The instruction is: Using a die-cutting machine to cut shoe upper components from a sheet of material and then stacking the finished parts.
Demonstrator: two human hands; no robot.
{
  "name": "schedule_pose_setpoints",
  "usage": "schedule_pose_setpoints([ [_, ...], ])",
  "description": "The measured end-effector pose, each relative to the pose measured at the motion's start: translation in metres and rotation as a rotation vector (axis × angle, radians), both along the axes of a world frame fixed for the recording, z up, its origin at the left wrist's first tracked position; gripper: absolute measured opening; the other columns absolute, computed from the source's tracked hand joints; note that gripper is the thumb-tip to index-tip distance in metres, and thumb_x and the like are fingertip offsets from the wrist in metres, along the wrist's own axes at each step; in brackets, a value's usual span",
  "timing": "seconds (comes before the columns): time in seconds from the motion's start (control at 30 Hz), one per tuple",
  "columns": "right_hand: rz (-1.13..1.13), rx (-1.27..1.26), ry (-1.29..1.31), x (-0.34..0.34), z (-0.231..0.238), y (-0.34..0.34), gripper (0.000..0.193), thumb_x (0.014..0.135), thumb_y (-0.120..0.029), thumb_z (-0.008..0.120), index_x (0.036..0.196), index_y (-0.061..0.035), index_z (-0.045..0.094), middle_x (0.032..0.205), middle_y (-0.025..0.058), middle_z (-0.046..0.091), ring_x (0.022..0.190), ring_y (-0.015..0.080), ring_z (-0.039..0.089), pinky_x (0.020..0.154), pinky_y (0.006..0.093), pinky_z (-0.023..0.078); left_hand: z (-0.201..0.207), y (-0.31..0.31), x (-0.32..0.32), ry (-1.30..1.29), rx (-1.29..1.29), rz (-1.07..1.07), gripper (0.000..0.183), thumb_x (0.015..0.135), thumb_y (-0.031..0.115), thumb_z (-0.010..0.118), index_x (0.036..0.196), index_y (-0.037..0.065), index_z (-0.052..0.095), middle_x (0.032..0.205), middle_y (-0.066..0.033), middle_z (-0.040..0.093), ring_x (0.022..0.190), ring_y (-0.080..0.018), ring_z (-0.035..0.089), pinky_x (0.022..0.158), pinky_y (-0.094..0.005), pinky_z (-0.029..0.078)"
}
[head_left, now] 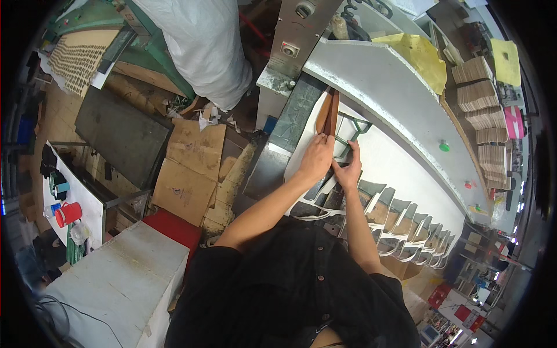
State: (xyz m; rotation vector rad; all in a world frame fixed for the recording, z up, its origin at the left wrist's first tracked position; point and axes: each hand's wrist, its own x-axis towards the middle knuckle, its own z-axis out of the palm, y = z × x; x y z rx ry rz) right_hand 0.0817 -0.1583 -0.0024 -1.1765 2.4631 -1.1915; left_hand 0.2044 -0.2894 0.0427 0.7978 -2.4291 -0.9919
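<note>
A reddish-brown strip of leather-like material (331, 116) lies lengthwise on the white board (400, 156), under the edge of a grey machine head. My left hand (316, 155) is closed on its near end, fingertips pinching it. Beside it on the right is a dark green metal cutting die (358, 129), an open frame with thin walls. My right hand (349, 171) grips the die's near end, thumb and index finger on either side. Between my forearms, more thin-walled frames (331, 188) are partly hidden. A row of curved white-edged pieces (406, 223) runs along the board's near right edge.
The grey machine head (371, 69) overhangs the board. Its post (290, 46) with knobs stands at the far side. A large white sack (203, 52), flattened cardboard (188, 168) and a grey cabinet (116, 278) are at left. Stacked pale pieces (484, 110) are at right.
</note>
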Motion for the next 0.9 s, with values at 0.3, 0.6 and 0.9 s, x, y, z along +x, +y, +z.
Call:
schedule_pose_setpoints([
  [0.3, 0.008, 0.022, 0.0, 0.001, 0.005, 0.002, 0.093, 0.068, -0.017, 0.1, 0.147, -0.0063, 0.052, 0.163, 0.0311, 0.043, 0.153, 0.0446, 0.042, 0.126, 0.0468, 0.037, 0.003, 0.013, 0.005, -0.06, -0.021, -0.002, 0.027, 0.095, 0.009, 0.062, 0.118, -0.002, 0.055, 0.126, -0.028, 0.068, 0.128, -0.0424, 0.061, 0.115, -0.056, 0.039],
  [0.6, 0.012, 0.07, 0.085, 0.009, 0.016, -0.001, 0.093, 0.071, -0.025, 0.098, 0.148, -0.006, 0.05, 0.159, 0.0349, 0.044, 0.149, 0.0518, 0.041, 0.126, 0.0532, 0.035, -0.005, -0.003, 0.015, -0.002, -0.028, -0.055, 0.057, 0.083, 0.001, 0.072, 0.134, -0.008, 0.048, 0.126, -0.0291, 0.067, 0.127, -0.0434, 0.061, 0.114, -0.0536, 0.039],
  [0.9, 0.051, 0.07, 0.111, 0.005, 0.022, 0.0, 0.087, 0.077, -0.029, 0.094, 0.147, -0.0043, 0.05, 0.157, 0.038, 0.045, 0.153, 0.0529, 0.036, 0.129, 0.0593, 0.026, -0.02, -0.033, 0.018, -0.148, 0.071, -0.233, 0.086, 0.083, 0.002, 0.074, 0.156, -0.009, 0.029, 0.141, -0.0343, 0.059, 0.137, -0.0449, 0.055, 0.126, -0.0543, 0.03],
])
